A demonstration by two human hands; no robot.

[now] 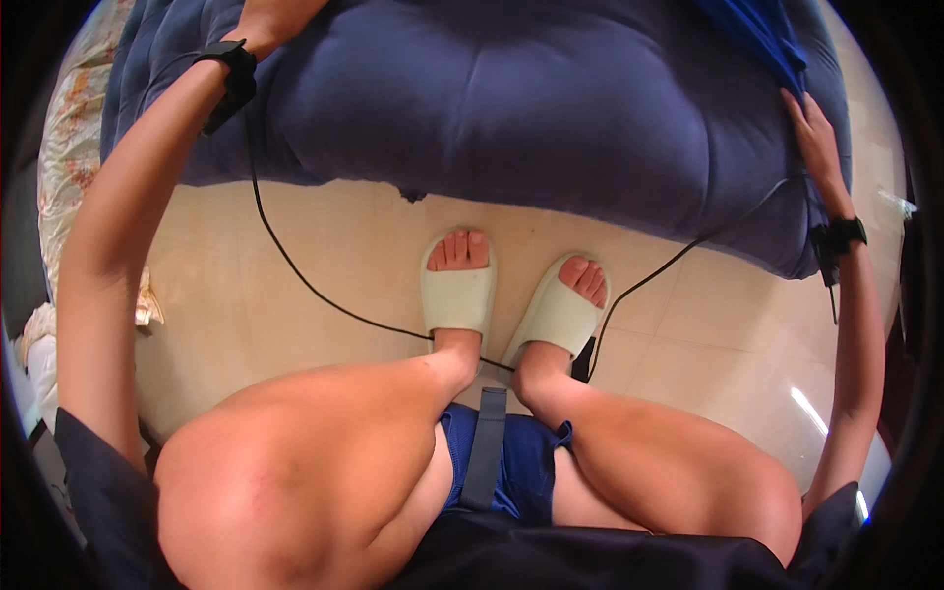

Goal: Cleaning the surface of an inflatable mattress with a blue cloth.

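A tufted dark blue cushion (472, 125) spans the upper part of the head view, before my knees. At its right end my right hand (813, 129) pinches the lower edge of a brighter blue cloth (767, 40) between thumb and fingers. My left hand (276, 18) is at the top left over the cushion; its fingers are cut off by the picture's edge, so what it holds is hidden. Each wrist wears a black strap with a small device, and a black cable (284, 258) hangs down from the left one.
Below the cushion lies a pale tiled floor (295, 236), with my feet in light green slides (459, 295). Another black cable (649, 276) runs from the cushion's right side towards my right foot. Floral fabric (81, 125) borders the left side.
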